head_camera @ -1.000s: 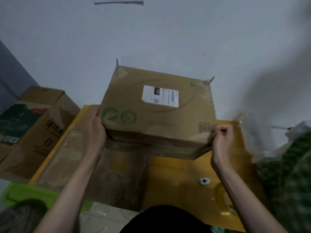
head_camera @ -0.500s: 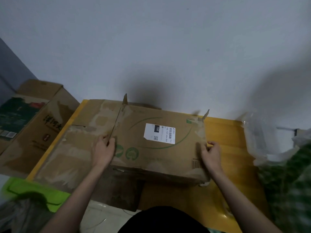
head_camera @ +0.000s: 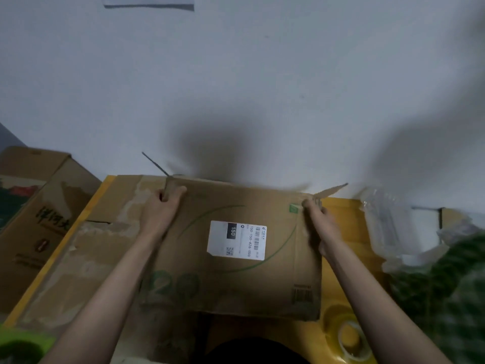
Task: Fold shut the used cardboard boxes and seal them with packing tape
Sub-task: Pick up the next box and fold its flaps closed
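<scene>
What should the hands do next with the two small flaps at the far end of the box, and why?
Probably fold both side flaps inward. The left hand grips the left flap and the right hand holds the right flap, both still sticking out at the far end of the cardboard box. The tape roll lies unused near the right forearm.

We see a worn brown cardboard box lying flat-faced on the yellow table, its broad top panel turned up toward us. A white shipping label with a black "150" block and barcodes sits near the panel's middle, crossed by a thin green printed arc; faded green recycling marks show at the near left, a small barcode at the near right. At the far edge, a left flap and a right flap stand up. A roll of clear packing tape lies flat near the box's near right corner.
</scene>
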`<state>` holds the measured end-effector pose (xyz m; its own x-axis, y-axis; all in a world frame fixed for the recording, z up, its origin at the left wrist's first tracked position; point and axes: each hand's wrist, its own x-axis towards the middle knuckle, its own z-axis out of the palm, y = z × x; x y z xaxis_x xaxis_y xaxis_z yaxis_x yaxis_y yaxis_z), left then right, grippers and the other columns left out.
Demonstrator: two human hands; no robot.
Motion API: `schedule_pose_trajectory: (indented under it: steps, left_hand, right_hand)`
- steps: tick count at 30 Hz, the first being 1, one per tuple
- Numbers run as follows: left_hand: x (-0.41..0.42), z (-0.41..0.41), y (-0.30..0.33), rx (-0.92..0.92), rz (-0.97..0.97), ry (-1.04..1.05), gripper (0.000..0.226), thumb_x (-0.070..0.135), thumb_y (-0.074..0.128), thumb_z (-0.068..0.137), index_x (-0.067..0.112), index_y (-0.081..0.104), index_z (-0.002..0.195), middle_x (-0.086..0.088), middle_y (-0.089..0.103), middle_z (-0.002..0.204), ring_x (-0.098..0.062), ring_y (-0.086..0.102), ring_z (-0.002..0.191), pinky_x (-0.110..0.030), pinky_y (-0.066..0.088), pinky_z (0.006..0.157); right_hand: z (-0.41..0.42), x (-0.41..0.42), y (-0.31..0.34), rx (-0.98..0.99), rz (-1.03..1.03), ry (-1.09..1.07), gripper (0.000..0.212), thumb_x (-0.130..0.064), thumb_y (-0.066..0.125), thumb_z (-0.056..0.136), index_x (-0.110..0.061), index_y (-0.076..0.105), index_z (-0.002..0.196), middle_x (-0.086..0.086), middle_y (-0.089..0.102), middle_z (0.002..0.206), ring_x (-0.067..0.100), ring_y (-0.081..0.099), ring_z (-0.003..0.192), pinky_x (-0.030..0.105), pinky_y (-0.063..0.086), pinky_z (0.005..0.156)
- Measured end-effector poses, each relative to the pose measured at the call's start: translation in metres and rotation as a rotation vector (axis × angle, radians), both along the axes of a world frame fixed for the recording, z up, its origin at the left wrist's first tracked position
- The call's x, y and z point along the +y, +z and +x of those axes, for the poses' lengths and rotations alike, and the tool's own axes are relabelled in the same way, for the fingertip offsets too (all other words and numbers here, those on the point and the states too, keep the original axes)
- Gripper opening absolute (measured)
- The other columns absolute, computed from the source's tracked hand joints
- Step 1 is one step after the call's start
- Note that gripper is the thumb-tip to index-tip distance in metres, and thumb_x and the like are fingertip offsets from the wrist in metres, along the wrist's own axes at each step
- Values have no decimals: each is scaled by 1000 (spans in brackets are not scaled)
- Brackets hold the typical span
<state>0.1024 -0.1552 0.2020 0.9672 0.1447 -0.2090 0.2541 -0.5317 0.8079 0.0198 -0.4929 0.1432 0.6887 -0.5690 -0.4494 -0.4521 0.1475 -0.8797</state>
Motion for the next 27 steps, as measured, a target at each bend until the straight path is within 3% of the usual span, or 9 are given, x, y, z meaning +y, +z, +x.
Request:
schedule_pose_trajectory:
  steps: [3, 7, 9, 12, 15, 18, 20, 22, 27]
  left_hand:
    - [-17, -8, 27, -145, -38, -32, 55, 70, 50, 91, 23, 53, 121, 0, 57, 112, -22, 56, 100, -42, 49, 87]
    - [-48, -13, 46, -312, -202, -48, 59, 57, 51, 98, 24, 38, 146, 4, 53, 114, -12, 54, 96, -30, 45, 78]
    - [-63, -15, 46, -353, -204, -100, 57, 56, 50, 98, 26, 37, 145, 9, 55, 102, -4, 55, 89, -26, 47, 70]
    - [-82, -19, 21, -296, -177, -172, 41, 49, 54, 99, 21, 51, 129, 13, 56, 95, -11, 59, 89, -27, 47, 67]
    - [-90, -32, -20, -147, -161, -196, 37, 38, 55, 101, 14, 57, 129, 7, 61, 98, -20, 62, 100, -35, 49, 83]
    - [-88, -49, -58, -135, -163, -301, 40, 34, 57, 100, 23, 48, 138, 3, 60, 118, -17, 62, 107, -33, 51, 91]
    - [-89, -58, -69, -132, -150, -372, 60, 43, 68, 92, 29, 41, 144, 4, 53, 131, -14, 58, 112, -33, 52, 94]
    - [-90, -66, -73, -139, -73, -472, 83, 45, 78, 83, 33, 34, 153, 5, 37, 145, -13, 44, 125, -36, 47, 100]
    - [-89, -74, -82, -179, 130, -599, 75, 29, 82, 81, 29, 46, 147, 2, 11, 164, -21, 18, 149, -48, 30, 118]
  right_hand:
    - [-9, -11, 37, -169, -75, -132, 51, -65, 62, 74, -24, 71, 102, 0, 72, 109, 22, 66, 105, 49, 53, 97]
    - [-34, -39, 75, -337, -167, -311, 57, -70, 57, 78, -31, 64, 119, 1, 59, 131, 20, 57, 121, 49, 45, 108]
    - [-51, -53, 77, -407, -138, -375, 48, -60, 59, 86, -28, 62, 121, 3, 60, 129, 20, 60, 118, 45, 50, 102]
    - [-72, -64, 67, -430, -127, -442, 36, -25, 53, 101, -17, 53, 136, -4, 61, 119, 7, 59, 104, 23, 48, 81]
    - [-92, -62, 40, -351, -170, -449, 40, -10, 52, 101, -19, 49, 140, -12, 58, 112, 2, 56, 100, 29, 48, 94]
    - [-112, -59, 4, -310, -293, -400, 49, 2, 52, 98, -27, 50, 137, -6, 57, 126, 4, 55, 112, 32, 47, 101]
    - [-122, -58, -12, -285, -402, -346, 52, 4, 50, 98, -27, 53, 140, -3, 52, 138, 11, 50, 126, 36, 43, 108]
    - [-126, -56, -22, -225, -516, -249, 41, -3, 56, 97, -27, 62, 130, -2, 43, 147, 15, 39, 138, 43, 37, 116]
    - [-122, -52, -37, -20, -760, -64, 39, -25, 70, 89, -29, 60, 127, -2, 24, 159, 26, 20, 148, 59, 29, 118]
